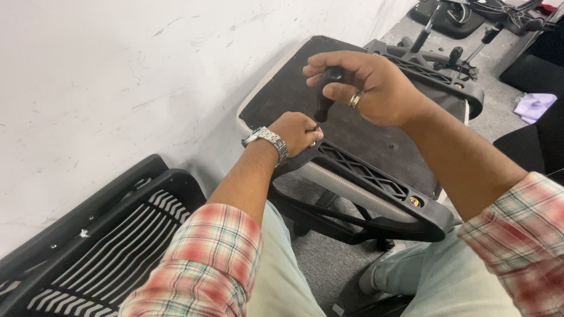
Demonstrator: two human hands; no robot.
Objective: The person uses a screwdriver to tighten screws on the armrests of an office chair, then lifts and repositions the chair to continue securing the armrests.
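An upturned chair seat [364, 141] with a black underside leans against the white wall. A black plastic armrest bracket [376, 188] with a lattice pattern lies across its near edge. My right hand [370, 85], wearing a ring, is closed around the black handle of a screwdriver [326, 97] that points down at the bracket's left end. My left hand [296, 132], with a metal wristwatch [267, 141], grips that left end of the bracket beside the screwdriver tip. A brass screw hole [415, 201] shows near the bracket's right end.
A black slatted chair back [100, 246] lies at the lower left against the wall. More chair parts and a gas-lift base [470, 35] sit at the top right on the grey floor. A pale cloth [534, 105] lies at the right edge. My knees fill the bottom.
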